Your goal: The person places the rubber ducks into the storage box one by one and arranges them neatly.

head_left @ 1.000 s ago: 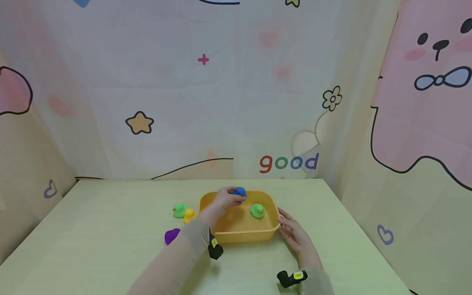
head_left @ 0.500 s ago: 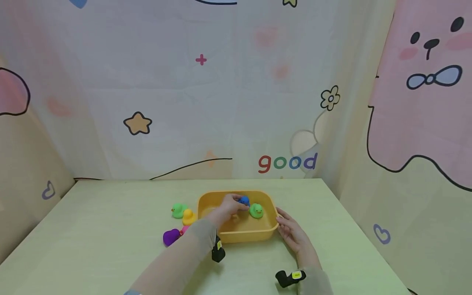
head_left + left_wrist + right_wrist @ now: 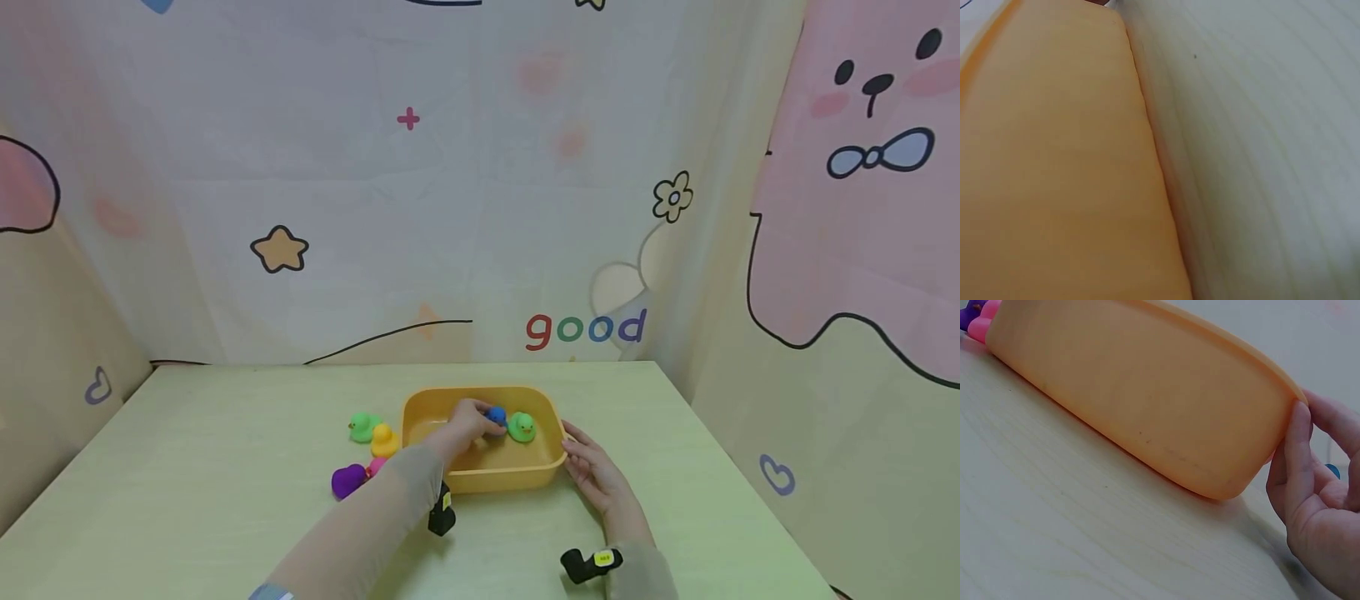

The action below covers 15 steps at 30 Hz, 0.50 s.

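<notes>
Inside the yellow plastic basin [image 3: 498, 479], my left hand [image 3: 467, 421] pinches a blue rubber duck [image 3: 497, 418] between thumb and fingers, low near the floor. Close on its right sits a green rubber duck [image 3: 522, 427] facing me. My right hand [image 3: 596, 475] touches the basin's right side from outside; in the right wrist view its thumb and index finger meet the rim at the corner. The left wrist view has only the basin's outer wall [image 3: 1072, 162] and the tabletop, with the left hand's fingers out of sight.
Left of the basin on the pale table [image 3: 187, 500] stand another green duck [image 3: 363, 427], a yellow duck [image 3: 385, 441], a purple duck [image 3: 348, 481] and a pink duck [image 3: 377, 467], partly hidden by my left forearm. A printed cloth [image 3: 360, 183] hangs behind.
My left hand has lowered the blue duck from above the basin's far side down into it, next to the green duck. The right hand has kept its place at the basin's side.
</notes>
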### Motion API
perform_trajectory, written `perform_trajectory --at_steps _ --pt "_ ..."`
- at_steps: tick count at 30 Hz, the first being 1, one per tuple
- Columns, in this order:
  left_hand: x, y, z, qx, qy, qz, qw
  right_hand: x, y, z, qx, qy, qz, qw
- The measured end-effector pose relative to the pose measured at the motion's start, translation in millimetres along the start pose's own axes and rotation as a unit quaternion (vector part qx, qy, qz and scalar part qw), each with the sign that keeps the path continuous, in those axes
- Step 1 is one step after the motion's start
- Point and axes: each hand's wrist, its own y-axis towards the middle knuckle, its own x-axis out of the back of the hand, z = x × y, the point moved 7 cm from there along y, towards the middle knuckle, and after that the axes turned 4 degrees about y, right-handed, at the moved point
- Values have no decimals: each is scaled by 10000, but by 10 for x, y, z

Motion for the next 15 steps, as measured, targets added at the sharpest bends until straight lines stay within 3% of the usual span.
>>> perform_trajectory --at_steps 8,15 --pt "53 -93 -31 51 479 -188 9987 -8 10 10 22 -29 41 10000" --pt "70 -100 -43 16 867 -211 9960 -13 14 11 14 -32 45 10000"
